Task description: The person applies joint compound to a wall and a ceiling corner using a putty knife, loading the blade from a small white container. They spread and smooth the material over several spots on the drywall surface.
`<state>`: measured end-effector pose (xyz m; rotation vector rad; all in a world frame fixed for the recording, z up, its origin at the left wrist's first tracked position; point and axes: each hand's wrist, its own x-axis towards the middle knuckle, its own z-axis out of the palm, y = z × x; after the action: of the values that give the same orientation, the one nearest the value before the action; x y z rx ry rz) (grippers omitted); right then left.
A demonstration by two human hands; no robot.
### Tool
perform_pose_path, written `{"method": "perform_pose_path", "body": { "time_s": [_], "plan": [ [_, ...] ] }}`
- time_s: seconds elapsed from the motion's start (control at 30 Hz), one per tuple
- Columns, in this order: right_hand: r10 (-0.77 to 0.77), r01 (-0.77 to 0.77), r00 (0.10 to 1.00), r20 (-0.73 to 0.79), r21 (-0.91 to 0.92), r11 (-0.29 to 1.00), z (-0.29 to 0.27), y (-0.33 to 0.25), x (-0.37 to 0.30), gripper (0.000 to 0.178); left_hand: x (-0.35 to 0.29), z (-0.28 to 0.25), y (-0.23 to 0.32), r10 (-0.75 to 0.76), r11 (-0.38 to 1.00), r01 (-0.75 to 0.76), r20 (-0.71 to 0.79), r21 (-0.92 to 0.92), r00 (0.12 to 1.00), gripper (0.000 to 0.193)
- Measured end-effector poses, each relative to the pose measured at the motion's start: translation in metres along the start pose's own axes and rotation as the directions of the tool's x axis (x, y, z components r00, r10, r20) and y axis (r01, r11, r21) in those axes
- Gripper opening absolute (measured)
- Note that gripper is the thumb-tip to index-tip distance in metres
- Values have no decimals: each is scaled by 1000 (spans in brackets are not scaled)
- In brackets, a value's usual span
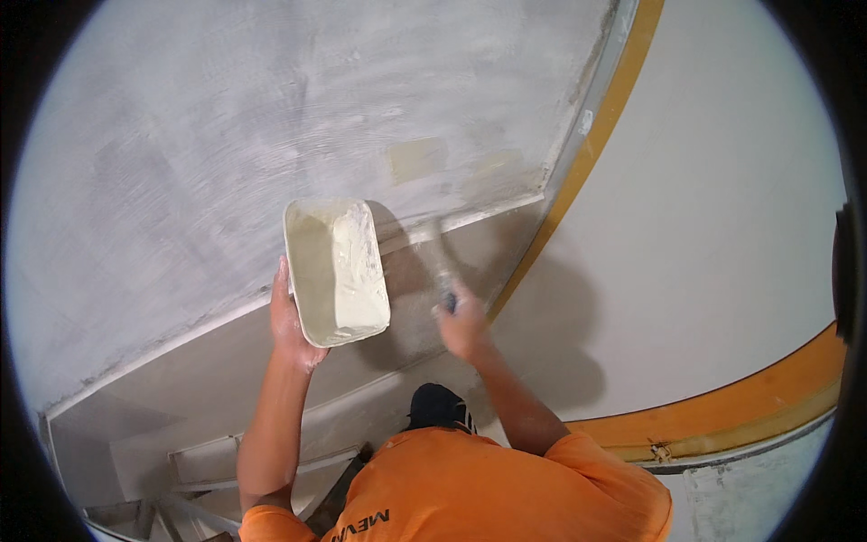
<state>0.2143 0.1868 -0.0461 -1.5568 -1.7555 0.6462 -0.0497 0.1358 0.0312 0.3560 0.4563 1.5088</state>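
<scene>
My left hand (289,321) grips a cream rectangular tub (312,271) from below and along its left side. Thick off-white filler (357,285) clings to the tub's right inner wall and bottom. To the right of the tub, my right hand (465,327) is closed round the dark handle of a putty knife (441,257). Its blade points up toward the lower edge of the grey, smeared plaster surface (226,117). Motion blurs the blade, so I cannot tell whether it touches that edge. Two beige patches (417,161) show on the plaster above.
An orange-yellow strip (578,190) borders the plaster on the right, with a smooth pale wall (704,181) beyond. A wide orange band (722,406) curves along the lower right. Pale bars of a frame (194,519) stand at the lower left. Shadows fall beside my right arm.
</scene>
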Motion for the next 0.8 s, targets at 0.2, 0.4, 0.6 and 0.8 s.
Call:
{"method": "perform_pose_path", "body": {
  "time_s": [0.2,0.4,0.6,0.8],
  "plan": [
    [225,-167,960,-167,305,938,-16,-29,62,75,-36,-7,25,53,996,-49,-58,75,997,63],
    [95,-93,995,-7,109,990,157,-75,39,82,-87,-18,50,39,999,-36,-112,27,993,62],
    [-139,147,985,97,-75,986,78,-50,-40,79,-131,-34,66,136,990,-138,-167,-4,977,62],
    [-219,222,973,71,-42,974,-16,-36,-5,47,-136,-54,62,20,999,-10,-220,46,975,77]
  ]
}}
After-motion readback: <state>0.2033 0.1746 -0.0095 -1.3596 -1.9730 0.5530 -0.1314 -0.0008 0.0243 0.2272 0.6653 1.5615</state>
